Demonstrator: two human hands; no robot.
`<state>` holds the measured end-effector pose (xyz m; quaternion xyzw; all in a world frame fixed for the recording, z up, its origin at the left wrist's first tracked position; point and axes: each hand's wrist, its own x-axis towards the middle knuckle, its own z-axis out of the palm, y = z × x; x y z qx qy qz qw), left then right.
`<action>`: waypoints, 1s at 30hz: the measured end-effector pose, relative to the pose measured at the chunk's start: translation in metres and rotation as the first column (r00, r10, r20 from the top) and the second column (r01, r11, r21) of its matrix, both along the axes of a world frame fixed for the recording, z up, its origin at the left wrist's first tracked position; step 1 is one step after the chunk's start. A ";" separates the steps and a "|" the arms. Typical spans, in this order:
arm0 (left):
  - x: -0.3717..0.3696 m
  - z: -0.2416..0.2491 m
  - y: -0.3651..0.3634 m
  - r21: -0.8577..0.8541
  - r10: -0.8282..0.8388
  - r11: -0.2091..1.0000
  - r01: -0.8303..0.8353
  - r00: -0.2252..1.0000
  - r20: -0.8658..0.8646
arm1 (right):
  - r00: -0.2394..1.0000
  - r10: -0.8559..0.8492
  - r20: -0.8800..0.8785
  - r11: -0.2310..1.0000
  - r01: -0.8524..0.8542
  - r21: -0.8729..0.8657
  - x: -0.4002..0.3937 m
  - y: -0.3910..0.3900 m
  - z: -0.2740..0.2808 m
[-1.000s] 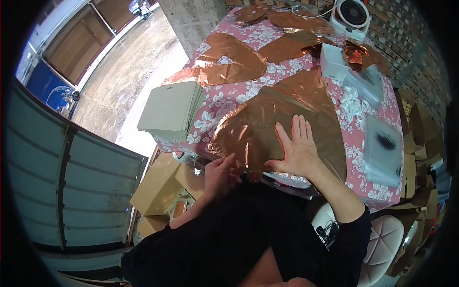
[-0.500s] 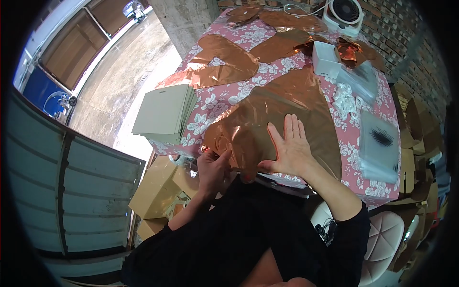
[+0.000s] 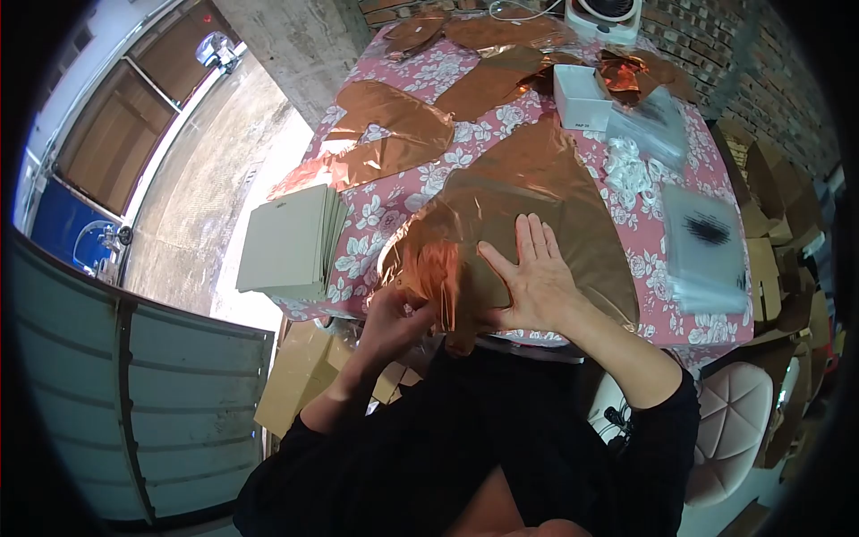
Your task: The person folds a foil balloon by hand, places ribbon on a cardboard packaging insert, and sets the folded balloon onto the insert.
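Note:
A large copper-coloured foil sheet (image 3: pixel 510 192) lies over the near part of the table, creased and shiny. My right hand (image 3: pixel 537 286) rests flat on it, palm down with the fingers spread. At the sheet's near left edge, my left hand (image 3: pixel 394 322) has its fingers closed on the gathered, folded foil, which stands up in bright orange folds beside the fingertips. Another foil piece (image 3: pixel 403 121), curved with a gap in it, lies farther back on the left.
Grey-green cards (image 3: pixel 284 242) are stacked at the table's left edge. A white box (image 3: pixel 582 98), white string (image 3: pixel 631 170) and clear bags (image 3: pixel 704 246) lie on the right of the flowered tablecloth (image 3: pixel 362 233). Behind is a fan (image 3: pixel 608 13); a chair (image 3: pixel 729 430) stands at lower right.
The foil at my left hand has been lifted and folded up more. My right hand remains spread on the sheet. The view has shifted, moving the far table items leftward.

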<state>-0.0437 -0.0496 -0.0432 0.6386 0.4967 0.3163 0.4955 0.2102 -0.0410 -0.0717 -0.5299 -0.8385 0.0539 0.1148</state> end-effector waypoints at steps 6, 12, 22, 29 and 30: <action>0.007 0.018 0.005 -0.032 -0.129 0.991 0.129 0.992 -0.004 | 1.000 -0.001 0.010 1.000 0.001 0.009 0.001 0.000 0.000; 0.011 0.032 0.014 0.097 -0.503 0.842 0.531 0.837 -0.214 | 1.000 -0.004 -0.001 0.999 0.004 0.038 0.001 0.000 -0.003; 0.005 -0.007 0.051 0.431 -0.468 0.712 0.555 0.832 -0.297 | 0.975 0.018 0.221 1.000 -0.019 0.002 0.005 0.005 -0.010; -0.008 -0.018 0.049 0.343 -0.460 0.739 0.580 0.806 -0.373 | 0.979 0.016 0.205 1.000 -0.015 -0.006 0.004 0.004 -0.009; -0.012 -0.016 0.045 0.345 -0.487 0.736 0.582 0.810 -0.327 | 0.978 0.018 0.206 1.000 -0.017 -0.007 0.004 0.004 -0.009</action>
